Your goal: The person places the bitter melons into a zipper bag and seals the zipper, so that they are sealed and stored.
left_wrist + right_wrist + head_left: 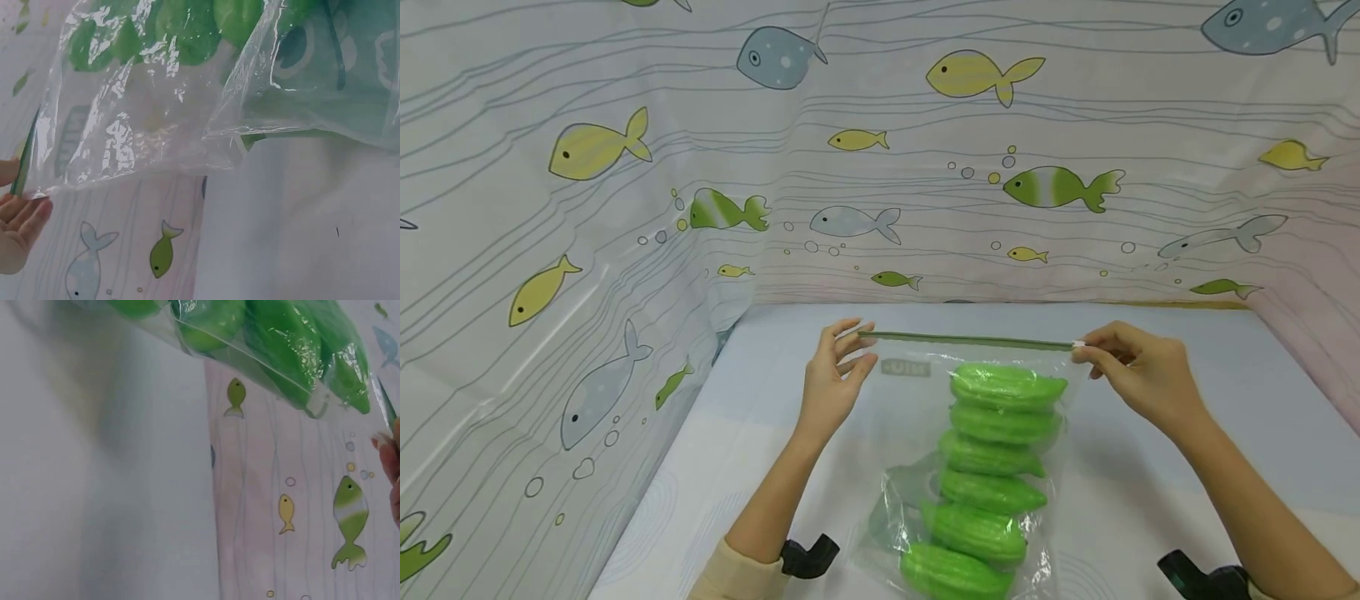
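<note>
A clear slider zip bag (917,417) with a dark green zip strip (962,339) hangs between my hands, its top edge stretched nearly level. Inside it several bright green, ridged, gourd-like pieces (992,492) are stacked in a column. My left hand (835,375) pinches the left end of the strip between thumb and fingers; the left wrist view shows the bag's corner between them. At the other end, my right hand (1138,367) pinches the small white slider (1078,343). Only fingertips of the right hand show at the edge of the right wrist view.
Below the bag lies a pale table surface (760,367). A fish-printed curtain (887,183) stands behind it and along the left side. Black wrist mounts (808,557) sit on both forearms. A grey-green patch (902,500) shows through the bag's lower left.
</note>
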Demonstrator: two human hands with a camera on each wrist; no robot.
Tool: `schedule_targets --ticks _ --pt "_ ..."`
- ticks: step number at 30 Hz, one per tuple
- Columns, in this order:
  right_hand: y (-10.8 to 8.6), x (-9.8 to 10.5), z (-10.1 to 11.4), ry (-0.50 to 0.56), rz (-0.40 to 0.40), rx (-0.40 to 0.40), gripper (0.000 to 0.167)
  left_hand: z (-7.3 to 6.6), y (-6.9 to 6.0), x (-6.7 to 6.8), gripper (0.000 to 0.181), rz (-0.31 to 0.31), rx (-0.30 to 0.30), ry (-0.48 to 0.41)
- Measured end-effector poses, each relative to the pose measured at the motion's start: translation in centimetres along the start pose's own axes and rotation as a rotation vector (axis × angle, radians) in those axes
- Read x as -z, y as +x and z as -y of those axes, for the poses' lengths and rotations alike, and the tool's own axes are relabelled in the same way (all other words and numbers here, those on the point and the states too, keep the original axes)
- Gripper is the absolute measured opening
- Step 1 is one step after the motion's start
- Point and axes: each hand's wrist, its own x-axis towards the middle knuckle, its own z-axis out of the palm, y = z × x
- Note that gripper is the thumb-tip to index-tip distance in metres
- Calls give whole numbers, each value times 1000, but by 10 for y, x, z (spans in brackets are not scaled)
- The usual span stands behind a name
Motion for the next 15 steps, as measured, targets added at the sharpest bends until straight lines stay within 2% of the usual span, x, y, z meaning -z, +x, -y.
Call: schedule_targets --ticks 3,9,15 --pt "0 -5 -8 11 31 -53 15 13 -1 0 48 21 17 17" --pt "0 -13 -24 11 82 -137 1 23 -8 -2 49 87 77 55" --pt "-1 -23 -39 24 121 -211 6 32 -15 -7 59 170 102 56"
